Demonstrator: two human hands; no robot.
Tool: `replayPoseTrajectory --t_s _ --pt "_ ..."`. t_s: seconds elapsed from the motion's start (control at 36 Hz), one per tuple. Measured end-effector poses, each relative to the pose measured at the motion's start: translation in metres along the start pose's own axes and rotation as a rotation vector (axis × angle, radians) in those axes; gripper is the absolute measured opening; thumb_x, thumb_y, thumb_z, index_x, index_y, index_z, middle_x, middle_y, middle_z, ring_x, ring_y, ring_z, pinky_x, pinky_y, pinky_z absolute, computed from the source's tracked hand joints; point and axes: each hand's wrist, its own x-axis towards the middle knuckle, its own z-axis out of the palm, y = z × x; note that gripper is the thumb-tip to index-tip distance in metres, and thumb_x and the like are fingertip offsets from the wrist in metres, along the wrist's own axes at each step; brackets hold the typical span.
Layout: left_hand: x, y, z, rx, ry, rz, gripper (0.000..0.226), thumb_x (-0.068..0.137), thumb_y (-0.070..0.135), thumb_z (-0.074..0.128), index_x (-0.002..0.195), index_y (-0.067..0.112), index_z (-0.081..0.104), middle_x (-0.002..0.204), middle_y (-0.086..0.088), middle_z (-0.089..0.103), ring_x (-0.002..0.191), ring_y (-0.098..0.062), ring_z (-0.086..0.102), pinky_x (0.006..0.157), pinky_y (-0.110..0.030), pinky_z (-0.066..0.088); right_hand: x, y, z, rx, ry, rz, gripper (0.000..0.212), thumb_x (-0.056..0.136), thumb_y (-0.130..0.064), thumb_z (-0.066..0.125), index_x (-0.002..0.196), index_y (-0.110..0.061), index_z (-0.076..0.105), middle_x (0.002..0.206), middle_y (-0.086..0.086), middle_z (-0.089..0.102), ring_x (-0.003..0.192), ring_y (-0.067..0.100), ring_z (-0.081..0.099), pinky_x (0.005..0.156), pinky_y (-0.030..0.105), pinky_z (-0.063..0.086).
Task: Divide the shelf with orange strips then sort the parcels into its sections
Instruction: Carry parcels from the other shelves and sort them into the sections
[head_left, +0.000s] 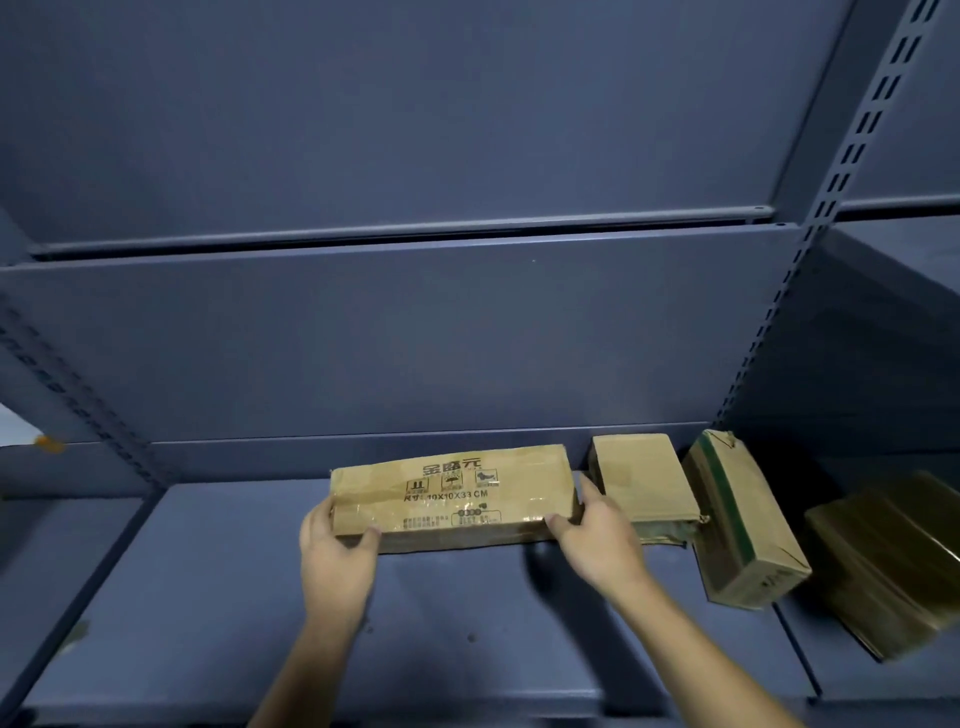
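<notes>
From the head view, I see no orange strips laid on the shelf (208, 597) — dividing looks undone, sorting barely begun. My left hand (335, 551) and right hand (597, 540) grasp the long parcel (452, 499) at its ends, near 12 o'clock, long axis running 9-to-3 — three more parcels lie toward 3.

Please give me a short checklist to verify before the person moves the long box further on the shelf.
1. Left hand holds the long box at its left end: ok.
2. Right hand holds its right end: ok.
3. Grip of the fingers behind the box: cannot tell.
4. Gap to the small box on the right: narrow, not ok for sliding right.
5. Orange strips dividing this shelf: none visible, not ok.
6. Box with green tape stands apart from the hands: ok.
</notes>
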Motion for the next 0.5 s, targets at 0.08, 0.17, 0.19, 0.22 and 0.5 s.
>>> replayPoseTrajectory --t_s 0.08,0.17,0.19,0.22,0.5 --pt "-0.007 -0.008 -0.011 0.006 0.018 -0.008 0.069 0.090 0.004 0.069 0.151 0.007 0.038 0.152 -0.009 0.037 0.124 -0.025 0.048 0.104 -0.031 0.033 -0.008 0.002 0.010 -0.007 -0.028 -0.002 0.054 0.094 -0.038 0.064 0.142 -0.019 0.047 0.121 0.010 0.056 0.118 0.033 0.056 0.090 0.034 0.045" --pt "-0.015 -0.018 -0.021 0.020 0.006 -0.027 0.086 0.085 0.000 0.074 0.156 0.006 0.026 0.155 -0.015 0.030 0.131 -0.027 0.042 0.108 -0.032 0.031 -0.016 0.008 0.021 0.027 -0.032 -0.024 0.054 0.092 -0.039 0.068 0.141 -0.024 0.052 0.109 0.004 0.050 0.112 0.030 0.058 0.089 0.032 0.044" --pt "-0.017 -0.023 -0.023 0.023 0.003 -0.032 0.091 0.083 -0.001 0.076 0.157 0.006 0.023 0.154 -0.016 0.029 0.135 -0.027 0.037 0.110 -0.033 0.030 -0.019 0.011 0.024 0.045 -0.041 -0.021 0.055 0.091 -0.040 0.070 0.141 -0.025 0.053 0.110 0.004 0.051 0.111 0.028 0.058 0.090 0.031 0.044" --pt "-0.019 -0.028 -0.025 0.018 0.002 -0.040 0.095 0.081 -0.002 0.077 0.158 0.007 0.022 0.152 -0.017 0.029 0.135 -0.025 0.036 0.109 -0.031 0.029 -0.022 0.014 0.027 0.072 -0.048 -0.018 0.056 0.091 -0.040 0.071 0.142 -0.025 0.054 0.113 0.004 0.052 0.112 0.027 0.058 0.091 0.031 0.044" --pt "-0.036 -0.066 -0.033 -0.083 0.033 -0.163 0.089 0.074 -0.003 0.082 0.150 0.010 0.036 0.145 -0.018 0.029 0.135 -0.035 0.037 0.111 -0.044 0.034 -0.041 0.044 0.052 0.271 -0.068 0.006 0.060 0.077 -0.022 0.088 0.120 -0.030 0.046 0.121 -0.006 0.065 0.118 0.019 0.062 0.096 0.038 0.052"
